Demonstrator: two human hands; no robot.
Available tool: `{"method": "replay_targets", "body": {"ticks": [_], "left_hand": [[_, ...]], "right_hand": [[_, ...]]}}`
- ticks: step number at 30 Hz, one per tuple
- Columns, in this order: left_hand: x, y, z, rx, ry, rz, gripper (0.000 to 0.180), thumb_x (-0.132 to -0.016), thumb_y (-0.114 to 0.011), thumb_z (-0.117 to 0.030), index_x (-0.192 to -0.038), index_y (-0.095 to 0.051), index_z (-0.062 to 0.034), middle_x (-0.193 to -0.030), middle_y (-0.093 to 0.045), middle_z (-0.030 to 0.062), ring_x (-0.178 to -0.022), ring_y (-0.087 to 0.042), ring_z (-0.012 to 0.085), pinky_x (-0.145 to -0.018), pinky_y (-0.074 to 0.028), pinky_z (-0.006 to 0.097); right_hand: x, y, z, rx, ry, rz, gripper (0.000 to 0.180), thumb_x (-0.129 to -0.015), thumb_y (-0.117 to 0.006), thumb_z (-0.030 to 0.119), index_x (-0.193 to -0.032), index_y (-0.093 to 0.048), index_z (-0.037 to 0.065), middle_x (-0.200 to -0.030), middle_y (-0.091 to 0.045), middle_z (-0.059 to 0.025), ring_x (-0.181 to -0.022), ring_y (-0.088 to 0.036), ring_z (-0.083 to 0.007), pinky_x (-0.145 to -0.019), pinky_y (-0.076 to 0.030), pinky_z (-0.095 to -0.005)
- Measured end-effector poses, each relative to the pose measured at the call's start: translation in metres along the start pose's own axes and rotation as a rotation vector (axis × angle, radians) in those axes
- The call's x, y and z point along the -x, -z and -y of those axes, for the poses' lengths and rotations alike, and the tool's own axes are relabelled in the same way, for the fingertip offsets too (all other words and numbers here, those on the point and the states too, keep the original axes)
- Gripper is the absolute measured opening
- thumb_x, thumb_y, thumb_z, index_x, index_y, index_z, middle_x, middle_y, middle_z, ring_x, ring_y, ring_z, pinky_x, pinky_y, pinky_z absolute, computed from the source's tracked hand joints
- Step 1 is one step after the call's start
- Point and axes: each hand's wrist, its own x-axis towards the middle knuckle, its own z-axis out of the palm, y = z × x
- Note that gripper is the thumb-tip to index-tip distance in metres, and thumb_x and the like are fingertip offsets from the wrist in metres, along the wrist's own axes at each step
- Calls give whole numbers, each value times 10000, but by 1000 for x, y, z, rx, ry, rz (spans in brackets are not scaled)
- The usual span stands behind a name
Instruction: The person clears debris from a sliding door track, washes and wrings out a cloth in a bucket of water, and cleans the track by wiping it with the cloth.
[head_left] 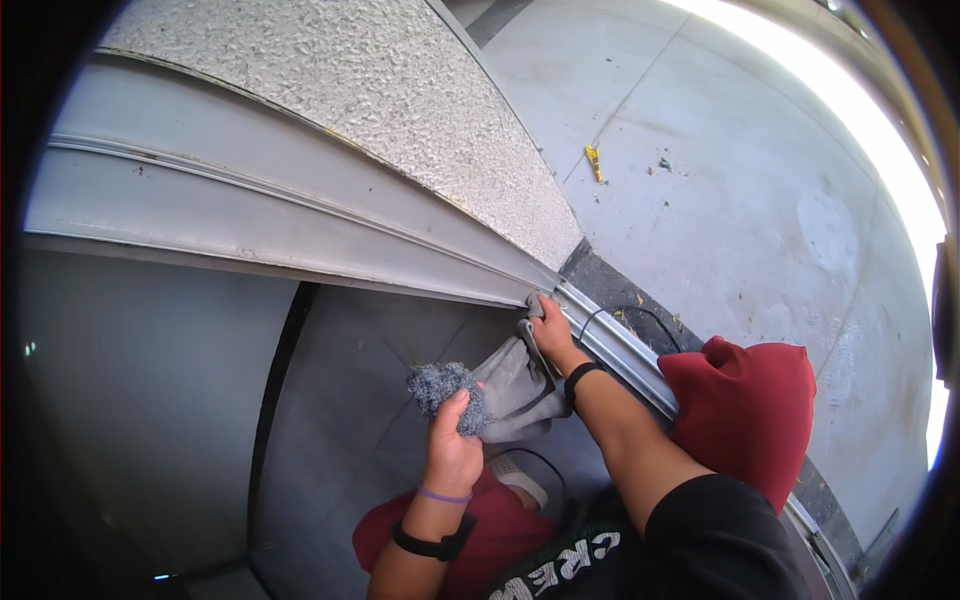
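A fuzzy, speckled grey scrubbing pad [440,388] is gripped in my left hand [455,455], thumb pressed along its near side. My right hand [552,332] is closed on a grey cloth [515,385], at the foot of the pale metal door frame [400,245] where it meets the floor track [625,355]. The rest of the cloth hangs down in loose folds between my two hands, just right of the pad. Part of the right fingers is hidden by the cloth and the frame.
Left of me is a dark glass panel [150,390]. A rough, textured wall [350,110] rises beyond the frame. A thin black cord [645,312] loops over the track. Outside, a small yellow object [594,162] and bits of debris lie on the grey floor [730,220]. My bent knee [750,410] is beside the track.
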Motion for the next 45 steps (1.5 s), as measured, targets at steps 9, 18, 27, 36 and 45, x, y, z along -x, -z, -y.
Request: {"method": "replay_targets", "body": {"ticks": [9, 18, 27, 36, 45], "left_hand": [[-6, -8, -1, 13, -46, -6, 280, -792, -589, -165, -1056, -541, -81, -977, -587, 47, -945, -553, 175, -866, -427, 329], [-14, -3, -4, 19, -24, -17, 284, -795, -583, -164, -1063, -540, -83, -986, -583, 35, -966, -550, 171, -865, -427, 328], [22, 0, -22, 122, -108, 38, 349, -779, -574, -188, -1104, -518, -73, -992, -574, 44, -969, -540, 190, -901, -385, 340], [28, 5, -46, 81, -300, 7, 313, -773, -582, -266, -1058, -555, -138, -967, -606, 33, -967, -550, 178, -894, -421, 402], [-3, 7, -16, 85, -13, -27, 315, -776, -594, -154, -1072, -526, -71, -1003, -563, 41, -985, -535, 185, -903, -387, 329]], "right_hand": [[-12, -24, -57, -1051, -594, -138, 277, -860, -412, 171, -1011, -571, 2, -920, -616, -134, -835, -574, -273, -739, -448, -372], [-50, -43, -78, -700, -719, 34, 212, -824, -484, 166, -846, -608, -5, -798, -611, -140, -644, -590, -249, -580, -486, -390], [6, 19, 75, -1340, -575, 90, 119, -798, -505, 78, -879, -578, 30, -757, -595, -75, -648, -586, -196, -609, -497, -313], [0, 14, 30, -1692, -647, 30, 247, -848, -443, 199, -958, -585, 30, -877, -616, -112, -796, -602, -248, -754, -493, -348], [-58, -46, -68, -1052, -823, -302, 277, -864, -364, 165, -915, -568, -15, -877, -599, -158, -769, -601, -311, -698, -496, -436]]}}
